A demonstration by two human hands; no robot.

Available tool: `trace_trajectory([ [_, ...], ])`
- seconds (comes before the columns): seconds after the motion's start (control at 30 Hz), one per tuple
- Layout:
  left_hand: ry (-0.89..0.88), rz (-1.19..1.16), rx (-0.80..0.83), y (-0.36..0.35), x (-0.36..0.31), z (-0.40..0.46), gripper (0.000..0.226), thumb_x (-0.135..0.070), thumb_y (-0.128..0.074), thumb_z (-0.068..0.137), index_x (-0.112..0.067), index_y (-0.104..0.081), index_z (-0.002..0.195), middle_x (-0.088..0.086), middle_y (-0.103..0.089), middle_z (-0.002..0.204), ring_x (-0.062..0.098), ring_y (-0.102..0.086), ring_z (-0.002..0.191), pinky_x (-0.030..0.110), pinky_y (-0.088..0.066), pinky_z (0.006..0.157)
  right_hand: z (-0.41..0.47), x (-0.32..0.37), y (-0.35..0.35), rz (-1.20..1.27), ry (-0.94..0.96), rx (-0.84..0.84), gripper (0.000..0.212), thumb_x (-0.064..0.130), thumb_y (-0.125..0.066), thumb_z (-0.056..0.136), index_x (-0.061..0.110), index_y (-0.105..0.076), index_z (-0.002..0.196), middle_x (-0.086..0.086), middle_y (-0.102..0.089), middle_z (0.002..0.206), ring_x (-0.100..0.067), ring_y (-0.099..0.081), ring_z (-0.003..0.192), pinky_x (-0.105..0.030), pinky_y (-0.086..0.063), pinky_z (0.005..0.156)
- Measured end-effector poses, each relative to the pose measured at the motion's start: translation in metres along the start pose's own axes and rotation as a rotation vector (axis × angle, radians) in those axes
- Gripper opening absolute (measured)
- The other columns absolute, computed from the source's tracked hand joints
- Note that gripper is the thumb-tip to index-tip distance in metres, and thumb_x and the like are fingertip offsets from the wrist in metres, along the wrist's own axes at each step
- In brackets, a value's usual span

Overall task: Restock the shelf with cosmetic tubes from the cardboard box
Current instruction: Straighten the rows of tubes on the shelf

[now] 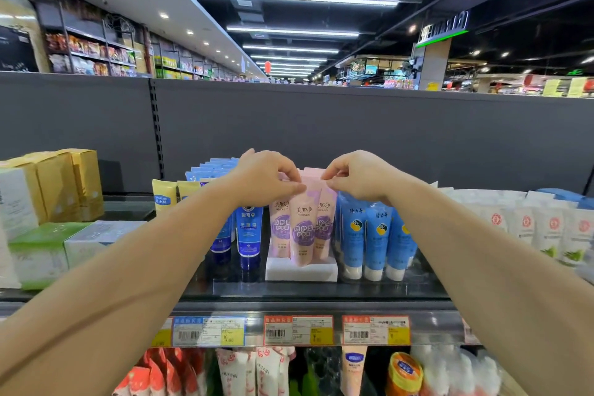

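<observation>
both hands at the pink tubes on the top shelf

at the middle of the dark glass top shelf (pixel 321 294), a front pink plastic tube with a purple round label (pixel 302 228) stands cap-down in a low white display tray (pixel 301 272), with two more pink tubes just behind it on either side and further pink ones in a row behind. the left hand (pixel 266 180) has its fingers curled, thumb and fingertips pinching the flat crimped top of the front tube. the right hand (pixel 356 177) is curled too, its fingertips pinching the top edge of the pink tubes from the other side; which tube it has hold of i cannot tell. just right of the tray stand light blue tubes with white caps (pixel 379 241), and just left stand dark blue tubes (pixel 247 235), partly hidden by the left forearm. yellow tubes (pixel 164 198) stand further left, near gold cartons (pixel 70 183) and green and white boxes (pixel 48 251). white sachets with red seals (pixel 527 228) line the far right. price labels (pixel 299 329) run along the shelf's front rail.
</observation>
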State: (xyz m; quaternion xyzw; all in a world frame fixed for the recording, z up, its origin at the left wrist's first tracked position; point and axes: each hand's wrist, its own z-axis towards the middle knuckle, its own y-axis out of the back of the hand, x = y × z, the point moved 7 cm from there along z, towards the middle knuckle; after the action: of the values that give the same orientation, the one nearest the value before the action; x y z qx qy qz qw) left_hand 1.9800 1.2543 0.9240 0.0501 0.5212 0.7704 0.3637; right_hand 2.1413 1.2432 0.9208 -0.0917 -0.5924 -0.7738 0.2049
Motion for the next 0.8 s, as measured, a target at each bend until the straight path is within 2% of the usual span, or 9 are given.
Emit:
trace_trajectory([
  [0.1,0.016,-0.072,0.008,-0.003,0.003,-0.001,0.017,-0.039,-0.066,0.087,-0.024,-0.074,0.089,-0.020,-0.061,0.089,0.005,-0.056,0.096,0.046,-0.035,0.108,0.001,0.001,-0.001,0.005,0.009,0.016,0.020,0.027,-0.061,0.091,0.042,-0.063,0.078,0.016,-0.062,0.089,-0.009,-0.059,0.089,-0.044,-0.048,0.094],
  [0.17,0.029,-0.107,0.010,-0.003,0.005,-0.002,0.015,-0.039,-0.067,0.086,-0.026,-0.074,0.088,-0.017,-0.065,0.090,0.003,-0.057,0.093,0.042,-0.042,0.102,-0.001,0.001,0.000,0.041,0.015,0.028,0.016,0.025,-0.060,0.092,0.037,-0.066,0.086,0.012,-0.062,0.090,-0.006,-0.056,0.075,-0.032,-0.052,0.075],
  [0.23,0.039,-0.134,0.020,-0.003,0.007,-0.003,0.013,-0.037,-0.068,0.086,-0.026,-0.074,0.087,-0.011,-0.068,0.092,0.002,-0.060,0.091,0.037,-0.049,0.094,-0.002,0.000,0.000,0.073,0.015,0.042,0.013,0.022,-0.058,0.094,0.030,-0.068,0.094,0.008,-0.062,0.091,-0.002,-0.049,0.062,-0.019,-0.041,0.055],
  [0.33,0.046,-0.139,0.020,-0.003,0.007,-0.004,0.011,-0.035,-0.069,0.086,-0.026,-0.074,0.088,-0.010,-0.068,0.095,0.006,-0.061,0.092,0.037,-0.052,0.090,-0.003,-0.003,0.001,0.093,0.013,0.053,0.014,0.022,-0.057,0.095,0.028,-0.069,0.098,0.005,-0.063,0.094,-0.003,-0.049,0.061,-0.015,-0.036,0.048],
  [0.43,0.067,-0.138,0.013,-0.004,0.008,-0.004,0.014,-0.040,-0.070,0.084,-0.027,-0.074,0.087,-0.013,-0.066,0.095,0.007,-0.060,0.096,0.037,-0.050,0.091,-0.003,-0.004,0.003,0.129,0.004,0.048,0.014,0.023,-0.058,0.094,0.028,-0.070,0.100,0.004,-0.064,0.095,-0.007,-0.052,0.064,-0.017,-0.041,0.050],
  [0.53,0.057,-0.110,-0.023,-0.001,0.001,-0.003,0.016,-0.045,-0.069,0.082,-0.031,-0.072,0.089,-0.017,-0.062,0.099,0.009,-0.056,0.103,0.034,-0.044,0.094,-0.005,-0.010,0.019,0.181,0.003,-0.011,0.016,0.025,-0.060,0.093,0.029,-0.070,0.104,0.003,-0.066,0.101,-0.015,-0.061,0.079,-0.024,-0.051,0.063],
  [0.63,0.006,-0.112,-0.094,0.005,-0.016,-0.001,0.012,-0.042,-0.067,0.085,-0.031,-0.071,0.090,-0.020,-0.059,0.094,0.007,-0.054,0.100,0.031,-0.043,0.091,-0.014,-0.027,0.041,0.192,-0.022,-0.074,0.016,0.028,-0.057,0.094,0.029,-0.070,0.104,0.004,-0.065,0.104,-0.014,-0.062,0.091,-0.021,-0.049,0.069],
  [0.73,-0.033,-0.124,-0.104,0.000,-0.037,0.002,0.013,-0.040,-0.067,0.086,-0.030,-0.072,0.091,-0.017,-0.062,0.095,0.007,-0.057,0.098,0.032,-0.045,0.092,-0.026,-0.048,0.057,0.174,-0.049,-0.107,0.016,0.031,-0.057,0.094,0.029,-0.072,0.098,0.007,-0.066,0.101,-0.017,-0.064,0.092,-0.024,-0.051,0.073],
  [0.8,-0.045,-0.090,-0.086,-0.009,-0.051,0.004,0.014,-0.041,-0.067,0.086,-0.030,-0.073,0.092,-0.016,-0.064,0.097,0.006,-0.057,0.099,0.031,-0.044,0.094,-0.033,-0.063,0.063,0.163,-0.057,-0.115,0.015,0.030,-0.058,0.093,0.029,-0.073,0.097,0.009,-0.066,0.100,-0.010,-0.062,0.089,-0.023,-0.048,0.069],
])
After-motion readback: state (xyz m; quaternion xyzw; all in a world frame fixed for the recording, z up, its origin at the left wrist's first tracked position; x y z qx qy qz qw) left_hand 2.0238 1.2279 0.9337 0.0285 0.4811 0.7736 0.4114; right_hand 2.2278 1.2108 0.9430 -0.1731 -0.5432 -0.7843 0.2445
